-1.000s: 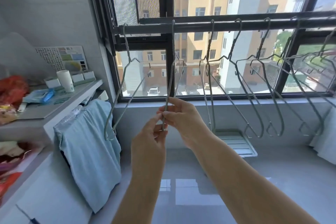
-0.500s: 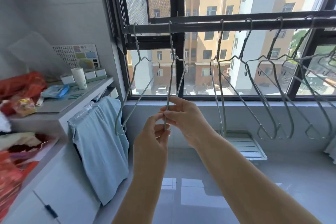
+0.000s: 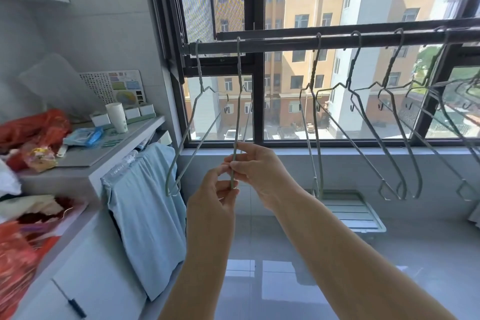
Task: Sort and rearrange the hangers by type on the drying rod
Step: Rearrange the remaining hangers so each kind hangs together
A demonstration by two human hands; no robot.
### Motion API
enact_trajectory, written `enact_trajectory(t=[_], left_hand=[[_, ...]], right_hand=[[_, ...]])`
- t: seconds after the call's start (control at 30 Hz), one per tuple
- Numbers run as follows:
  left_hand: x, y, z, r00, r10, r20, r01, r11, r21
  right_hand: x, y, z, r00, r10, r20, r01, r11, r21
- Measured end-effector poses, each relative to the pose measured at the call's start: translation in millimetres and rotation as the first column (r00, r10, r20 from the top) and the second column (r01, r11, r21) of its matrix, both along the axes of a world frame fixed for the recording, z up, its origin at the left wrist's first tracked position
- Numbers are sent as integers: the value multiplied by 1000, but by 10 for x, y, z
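View from a head-worn camera, looking at a window with a dark rod [image 3: 285, 43] running across it from left to right. Thin grey-green wire hangers hung from the rod by their hooks.

2 bare forearms reached up from the bottom edge toward the middle. Both hands gripped 1 hanger [image 3: 238, 112], the 2nd from the rod's left end. Its hook was over the rod and it was turned edge-on to the camera, so it looked like a narrow vertical strip. The right hand [image 3: 255, 166] pinched it between thumb and fingertips, above the left. The left hand [image 3: 215, 197] pinched its lowest part, thumb and fingers closed on the wire. The 2 hands were touching or nearly so; which one could not be told.

Just left of it, at the rod's left end, the end hanger [image 3: 193, 122] hung tilted, its lower corner swung to the left. To the right, past a gap, at least 4 more hangers [image 3: 315, 138] hung along the rod toward its right end, crowding together and overlapping there.

At the left, a pale shelf [image 3: 124, 148] held a white cup [image 3: 117, 117] near its back edge and a red bag [image 3: 33, 125] at its left. A blue cloth [image 3: 148, 215] hung down from the shelf's front edge. Below the window, a pale slatted stand [image 3: 350, 213] sat on the glossy floor.
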State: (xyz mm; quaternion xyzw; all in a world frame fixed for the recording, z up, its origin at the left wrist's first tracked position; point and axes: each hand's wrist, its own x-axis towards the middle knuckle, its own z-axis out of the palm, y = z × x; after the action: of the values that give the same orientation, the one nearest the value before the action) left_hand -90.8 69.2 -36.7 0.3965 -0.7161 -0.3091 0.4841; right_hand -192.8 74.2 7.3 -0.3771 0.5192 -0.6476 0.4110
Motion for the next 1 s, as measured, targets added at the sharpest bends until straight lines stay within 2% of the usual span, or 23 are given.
enact_trajectory(t=[0.27, 0.33, 0.37, 0.43, 0.47, 0.5, 0.57, 0.63, 0.67, 0.7, 0.77, 0.83, 0.9, 1.0], left_hand=[[-18, -52, -37, 1000, -2, 4, 2, 1000, 6], [-59, -48, -52, 1000, 0, 10, 0, 1000, 4], [-76, -40, -54, 1000, 8, 22, -7, 1000, -4], [-102, -30, -61, 998, 36, 46, -33, 998, -51], [-107, -27, -62, 998, 48, 52, -44, 996, -76], [-111, -29, -60, 997, 51, 56, -46, 995, -92], [-117, -28, -48, 996, 49, 79, -40, 993, -113], [-119, -18, -1, 991, 86, 101, -70, 985, -156], [-132, -2, 26, 989, 113, 95, -91, 973, -210], [-159, 22, 47, 989, 127, 75, -102, 955, -280], [-242, 112, 85, 996, 83, 28, -68, 933, -353], [-366, 215, 101, 997, -76, 34, 82, 961, -266], [-500, 293, 66, 968, -235, 84, 244, 962, -120], [-625, 333, 3, 940, -319, 119, 324, 946, -19]], right_hand=[[21, -18, 5, 1000, -9, -10, 9, 1000, 30], [24, -3, 1, 993, -45, -109, 53, 996, 72], [18, 27, 9, 970, -69, -234, 95, 990, 105], [-27, 144, 47, 853, -116, -509, 195, 975, 105], [-76, 228, 71, 775, -164, -611, 244, 968, 50], [-140, 328, 100, 689, -240, -684, 297, 954, -36], [-293, 540, 159, 532, -441, -723, 412, 881, -234], [-459, 689, 167, 445, -568, -692, 508, 797, -327], [-534, 726, 144, 452, -572, -685, 540, 786, -301], [-591, 748, 123, 492, -551, -674, 555, 795, -245], [-654, 743, 62, 652, -497, -573, 540, 835, -110], [-664, 704, 19, 812, -457, -364, 484, 875, -21], [-692, 650, -21, 908, -405, -108, 406, 914, -18], [-719, 598, -49, 930, -256, 263, 291, 951, -104]])
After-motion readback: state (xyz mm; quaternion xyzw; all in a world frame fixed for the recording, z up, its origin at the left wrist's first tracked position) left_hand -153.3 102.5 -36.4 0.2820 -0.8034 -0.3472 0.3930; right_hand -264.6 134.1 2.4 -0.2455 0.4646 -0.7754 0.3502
